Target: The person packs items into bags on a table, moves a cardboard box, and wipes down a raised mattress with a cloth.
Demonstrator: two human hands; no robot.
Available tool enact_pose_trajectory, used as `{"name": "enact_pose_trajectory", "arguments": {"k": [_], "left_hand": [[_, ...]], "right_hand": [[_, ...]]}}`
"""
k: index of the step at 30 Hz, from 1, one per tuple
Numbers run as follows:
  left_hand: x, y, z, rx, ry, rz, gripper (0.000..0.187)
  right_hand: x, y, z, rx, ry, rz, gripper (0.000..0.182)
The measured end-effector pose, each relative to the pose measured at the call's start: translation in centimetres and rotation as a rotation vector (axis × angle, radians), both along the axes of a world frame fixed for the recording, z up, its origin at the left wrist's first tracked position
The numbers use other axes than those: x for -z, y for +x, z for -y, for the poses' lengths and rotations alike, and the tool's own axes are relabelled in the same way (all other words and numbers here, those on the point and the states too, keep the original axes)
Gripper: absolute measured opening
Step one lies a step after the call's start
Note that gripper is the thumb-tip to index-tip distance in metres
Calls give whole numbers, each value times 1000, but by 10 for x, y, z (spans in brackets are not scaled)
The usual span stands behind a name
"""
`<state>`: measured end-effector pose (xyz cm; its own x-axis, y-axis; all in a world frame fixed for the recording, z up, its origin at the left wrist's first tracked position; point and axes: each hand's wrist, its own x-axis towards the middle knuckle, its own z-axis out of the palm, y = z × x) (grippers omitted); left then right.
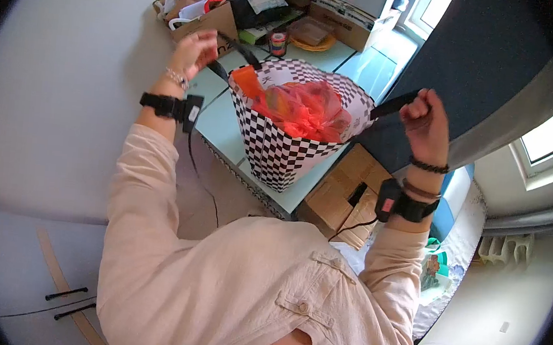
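A black-and-white checkered tote bag [269, 142] stands on the pale tabletop with its mouth spread wide. Inside it lies a bunched red plastic bag [308, 109], and an orange piece [247, 81] shows at its left rim. My left hand [197, 52] is closed on one black strap, left of the bag and a little above its rim. On the other side, my right hand [424, 116] grips the second black strap [394, 106], pulled outward from the rim. The bag's far lower side is hidden.
Behind the bag on the table [212, 117] are an open cardboard box [213, 29], a roll of tape [278, 43], and a clear plastic container [310, 31]. A brown carton [347, 188] sits beside the table. Cables hang from both wrist straps.
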<state>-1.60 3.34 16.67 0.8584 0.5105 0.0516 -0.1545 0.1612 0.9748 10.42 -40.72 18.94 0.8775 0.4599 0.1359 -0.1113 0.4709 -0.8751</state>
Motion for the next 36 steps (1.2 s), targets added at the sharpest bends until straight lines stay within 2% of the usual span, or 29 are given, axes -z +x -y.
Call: {"name": "enact_pose_trajectory", "arguments": {"k": [1, 3, 4, 5, 7, 8, 10, 11, 12, 14, 16, 18, 19, 20, 21, 22, 23, 24, 25, 26, 27, 28, 29, 31, 32, 33, 34, 35, 36], "left_hand": [[-7, 0, -2, -8, -7, 2, 24], [-17, 2, -7, -287, 252, 56, 35], [5, 5, -13, -305, 239, 65, 35], [43, 14, -22, -590, 507, -53, 41], [74, 12, -13, -747, 529, -298, 52], [76, -1, 7, -557, 234, -343, 53], [70, -23, 39, -179, -378, -441, 48], [96, -11, 25, -89, -493, -233, 38], [90, -2, 20, -103, -512, -210, 38], [73, 4, 6, 38, -226, 186, 33], [-7, -3, 58, -42, -40, 399, 42], [-60, -12, 112, -33, 353, 322, 48], [-57, -4, 131, -36, 599, 315, 48], [-52, 1, 149, -37, 842, 310, 47], [-44, 0, 168, -133, 1243, 459, 47], [-42, -3, 182, -179, 1446, 530, 46], [-40, -5, 196, -247, 1639, 614, 46], [-43, -10, 207, -90, 1669, 535, 48], [-45, -17, 212, 75, 1687, 451, 49], [-45, -23, 212, 239, 1698, 366, 51], [-38, -27, 203, 227, 1687, 376, 51], [-25, -28, 190, 117, 1595, 529, 53], [-15, -29, 176, 13, 1488, 673, 56], [-6, -47, 138, 59, 1376, 664, 61], [0, -56, 115, 107, 1290, 648, 67], [13, -63, 94, 219, 1265, 502, 84], [27, -71, 71, 230, 1250, 498, 84], [42, -82, 51, 168, 1127, 445, 92], [54, -90, 30, 109, 1006, 397, 100]], "right_hand": [[-9, 1, -1, -105, 195, -71, 27], [-10, -12, -14, -88, 215, -50, 28], [-10, -21, -24, -68, 235, -32, 29], [-6, -32, -29, -26, 208, 13, 32], [14, -42, -37, -56, 135, 64, 37], [18, -54, -45, 31, 33, 32, 39], [24, -58, -34, -127, -340, 278, 38], [20, -67, -31, -136, -445, 369, 36], [17, -76, -31, -150, -548, 463, 34], [16, -84, -32, -141, -525, 518, 33], [14, -82, -41, -122, -482, 548, 32], [11, -75, -58, -110, -447, 582, 33], [12, -63, -64, -227, -584, 618, 36], [12, -62, -81, -260, -541, 559, 40], [10, -71, -104, -344, -267, 360, 42], [7, -78, -124, -415, 5, 161, 45], [5, -73, -129, -572, 122, 280, 47], [-1, -72, -130, -642, 180, 282, 47], [-7, -70, -131, -714, 236, 282, 49], [-13, -62, -139, -560, 96, 145, 46], [-20, -54, -146, -413, -29, -9, 44], [-24, -39, -160, -117, -282, -176, 42], [-30, -29, -165, -127, -285, -122, 35], [-49, -30, -183, -163, -183, -62, 27], [-70, -41, -204, -202, -167, -114, 24], [-77, -44, -224, -239, -153, -108, 23], [-84, -44, -246, -275, -134, -104, 23], [-94, -44, -263, -401, -121, -54, 18], [-104, -45, -282, -494, -63, 1, 26]]}}
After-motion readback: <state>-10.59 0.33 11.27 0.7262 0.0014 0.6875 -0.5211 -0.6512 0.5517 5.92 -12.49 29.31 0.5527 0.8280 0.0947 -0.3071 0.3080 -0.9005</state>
